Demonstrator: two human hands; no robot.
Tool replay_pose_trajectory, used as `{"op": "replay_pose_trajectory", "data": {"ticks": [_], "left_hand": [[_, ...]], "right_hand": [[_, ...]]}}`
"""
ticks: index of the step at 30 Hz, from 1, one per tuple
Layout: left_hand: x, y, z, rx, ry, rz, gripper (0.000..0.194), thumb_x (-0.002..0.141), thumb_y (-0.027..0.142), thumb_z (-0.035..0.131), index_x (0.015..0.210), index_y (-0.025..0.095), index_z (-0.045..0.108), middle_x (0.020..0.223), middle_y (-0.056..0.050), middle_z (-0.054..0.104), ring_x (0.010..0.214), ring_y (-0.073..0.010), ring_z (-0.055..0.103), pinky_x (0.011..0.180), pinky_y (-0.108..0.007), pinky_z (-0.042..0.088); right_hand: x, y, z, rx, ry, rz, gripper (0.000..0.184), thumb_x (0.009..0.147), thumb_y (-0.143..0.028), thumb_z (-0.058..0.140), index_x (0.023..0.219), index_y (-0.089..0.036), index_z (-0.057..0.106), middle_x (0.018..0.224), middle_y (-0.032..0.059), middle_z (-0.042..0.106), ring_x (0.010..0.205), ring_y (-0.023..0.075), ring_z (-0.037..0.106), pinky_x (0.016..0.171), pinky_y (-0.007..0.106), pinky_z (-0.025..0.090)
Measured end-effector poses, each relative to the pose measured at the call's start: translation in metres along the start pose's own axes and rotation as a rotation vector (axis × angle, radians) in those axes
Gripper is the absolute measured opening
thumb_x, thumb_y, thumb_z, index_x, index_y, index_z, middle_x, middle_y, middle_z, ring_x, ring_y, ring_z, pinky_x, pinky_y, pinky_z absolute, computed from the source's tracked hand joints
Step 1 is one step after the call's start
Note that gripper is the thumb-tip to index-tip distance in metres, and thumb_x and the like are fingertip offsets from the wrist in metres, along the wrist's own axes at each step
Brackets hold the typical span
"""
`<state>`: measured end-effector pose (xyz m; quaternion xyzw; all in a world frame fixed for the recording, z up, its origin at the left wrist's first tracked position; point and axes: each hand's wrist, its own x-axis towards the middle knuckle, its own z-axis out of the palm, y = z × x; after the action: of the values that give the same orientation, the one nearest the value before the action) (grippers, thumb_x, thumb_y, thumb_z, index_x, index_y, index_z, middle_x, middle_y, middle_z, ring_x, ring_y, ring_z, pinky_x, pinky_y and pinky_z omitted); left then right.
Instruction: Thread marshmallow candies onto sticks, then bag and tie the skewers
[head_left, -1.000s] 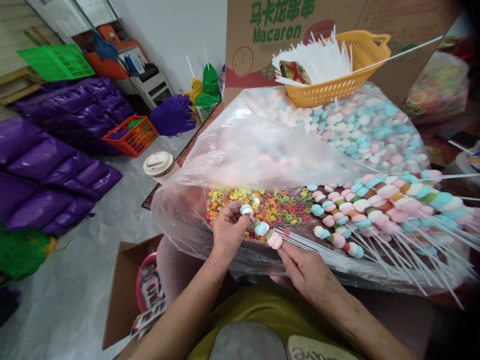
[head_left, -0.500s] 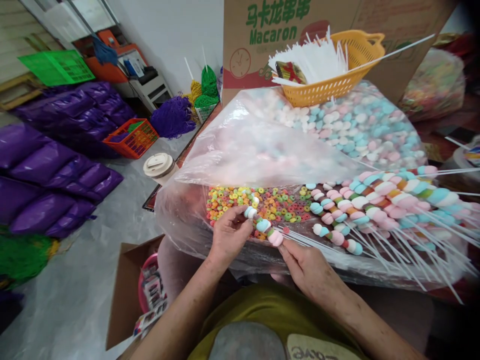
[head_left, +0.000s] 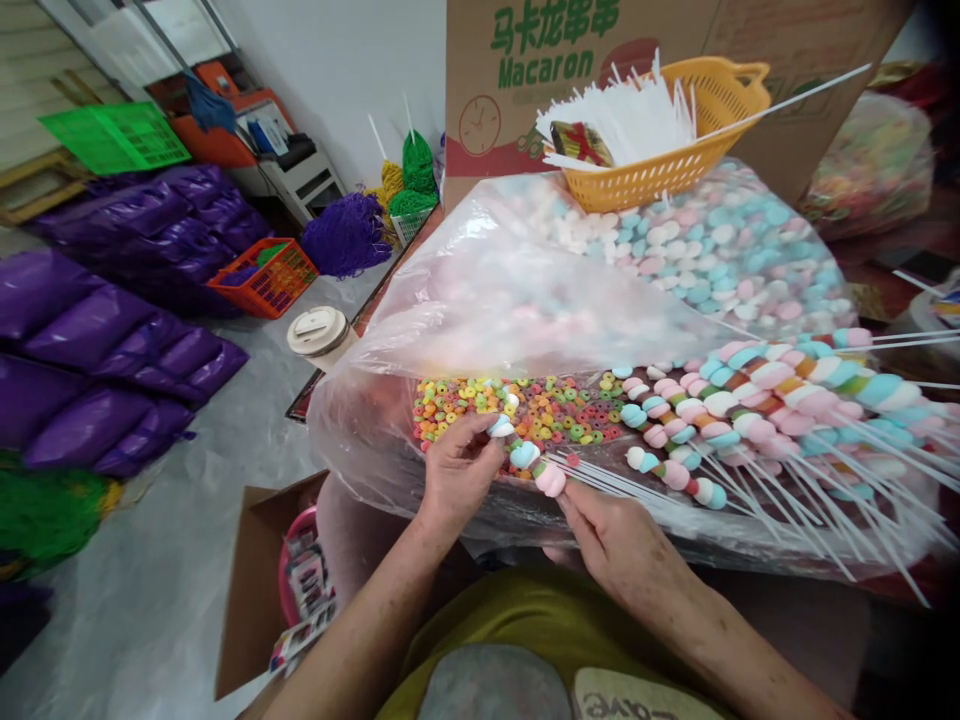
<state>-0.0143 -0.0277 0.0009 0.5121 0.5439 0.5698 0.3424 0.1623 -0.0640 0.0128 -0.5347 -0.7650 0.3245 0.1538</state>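
Beyond the fingers, gummy rings [head_left: 559, 410] and finished skewers [head_left: 772, 400] crowd the plastic. Left fingers [head_left: 496, 440] pinch the top marshmallow of a blue, white and pink skewer [head_left: 527, 455]; right fingers [head_left: 564, 498] grip its lower end

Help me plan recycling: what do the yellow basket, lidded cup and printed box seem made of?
Yellow basket: likely moulded plastic, faintly glossy; even colour, regular slots.
Lidded cup: lid probably smooth plastic, its raised shape looks moulded; body could be paper or plastic.
Printed box: apparently matte cardboard; flat brown panel with green lettering.

Pale wall [head_left: 352, 70]; grey floor [head_left: 150, 540]; white drawers [head_left: 304, 180]
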Motion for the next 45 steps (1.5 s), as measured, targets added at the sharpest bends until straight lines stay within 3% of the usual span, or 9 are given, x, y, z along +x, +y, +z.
{"op": "replay_pose_trajectory", "data": {"ticks": [4,7,14,16,20,24,31,37,45], "left_hand": [[-0.002,-0.006,-0.002,0.163,0.009,0.190,0.022,0.067,0.013,0.060,0.086,0.020,0.070,0.088,-0.005,0.069,0.081,-0.0156,0.063,0.073,-0.027,0.052],[-0.004,-0.009,-0.001,0.195,0.005,0.210,0.021,0.068,0.012,0.058,0.083,0.021,0.070,0.087,-0.005,0.070,0.081,-0.0163,0.064,0.073,-0.029,0.052],[-0.005,-0.004,-0.006,-0.042,-0.065,-0.066,0.015,0.068,0.019,0.064,0.082,0.019,0.071,0.090,-0.005,0.068,0.084,-0.0171,0.063,0.073,-0.027,0.051],[-0.001,-0.001,-0.005,-0.139,-0.028,-0.155,0.012,0.070,0.025,0.064,0.077,0.018,0.070,0.082,-0.003,0.068,0.076,-0.0143,0.061,0.070,-0.025,0.049],[0.007,0.002,0.007,-0.478,0.128,-0.383,0.014,0.064,0.027,0.070,0.073,0.017,0.064,0.063,0.003,0.060,0.056,-0.0076,0.054,0.056,-0.020,0.044],[0.008,0.007,0.022,-0.684,0.059,-0.592,0.017,0.070,0.030,0.060,0.072,0.014,0.059,0.060,0.000,0.057,0.056,-0.0110,0.056,0.052,-0.022,0.043],[-0.002,0.015,0.033,-0.823,0.003,-0.585,0.020,0.078,0.033,0.052,0.067,0.017,0.047,0.058,0.005,0.049,0.050,-0.0079,0.051,0.063,-0.027,0.048],[-0.009,0.013,0.039,-0.805,0.039,-0.595,0.022,0.079,0.034,0.049,0.066,0.019,0.041,0.056,0.007,0.041,0.044,-0.0060,0.045,0.059,-0.025,0.047],[0.000,0.013,0.037,-0.813,-0.021,-0.614,0.027,0.077,0.044,0.054,0.074,0.019,0.045,0.060,0.006,0.048,0.045,-0.0072,0.047,0.047,-0.022,0.042]], "right_hand": [[0.000,-0.002,0.002,0.002,0.011,-0.019,0.033,0.090,-0.031,0.026,0.083,-0.018,0.056,0.060,0.0033,0.058,0.051,0.0141,0.050,0.051,0.025,0.031],[0.002,-0.003,0.004,0.038,0.020,-0.026,0.033,0.090,-0.031,0.026,0.078,-0.018,0.054,0.061,0.0035,0.058,0.053,0.0142,0.051,0.052,0.025,0.033],[0.004,-0.001,0.008,0.135,0.017,-0.006,0.031,0.090,-0.034,0.028,0.076,-0.020,0.051,0.059,0.0012,0.054,0.053,0.0144,0.051,0.052,0.025,0.037],[0.004,-0.001,0.009,0.144,0.019,-0.017,0.031,0.090,-0.034,0.029,0.072,-0.020,0.048,0.061,0.0016,0.055,0.056,0.0146,0.052,0.053,0.025,0.039],[0.004,-0.006,0.011,0.167,0.028,-0.058,0.031,0.091,-0.034,0.028,0.072,-0.020,0.048,0.066,0.0023,0.056,0.060,0.0146,0.053,0.056,0.025,0.040],[0.007,-0.010,0.013,0.164,0.052,-0.088,0.028,0.090,-0.031,0.030,0.071,-0.020,0.048,0.059,0.0008,0.053,0.057,0.0139,0.051,0.055,0.025,0.038],[0.011,-0.008,0.022,0.140,0.077,-0.129,0.028,0.089,-0.024,0.030,0.067,-0.018,0.046,0.061,0.0031,0.055,0.056,0.0131,0.048,0.054,0.025,0.033],[0.014,-0.008,0.033,0.187,0.060,-0.126,0.024,0.087,-0.019,0.032,0.077,-0.016,0.054,0.073,0.0072,0.061,0.067,0.0148,0.053,0.064,0.026,0.037],[0.019,-0.005,0.026,0.234,0.070,-0.093,0.026,0.089,-0.023,0.032,0.072,-0.017,0.051,0.066,0.0035,0.058,0.058,0.0129,0.050,0.057,0.024,0.035]]}}
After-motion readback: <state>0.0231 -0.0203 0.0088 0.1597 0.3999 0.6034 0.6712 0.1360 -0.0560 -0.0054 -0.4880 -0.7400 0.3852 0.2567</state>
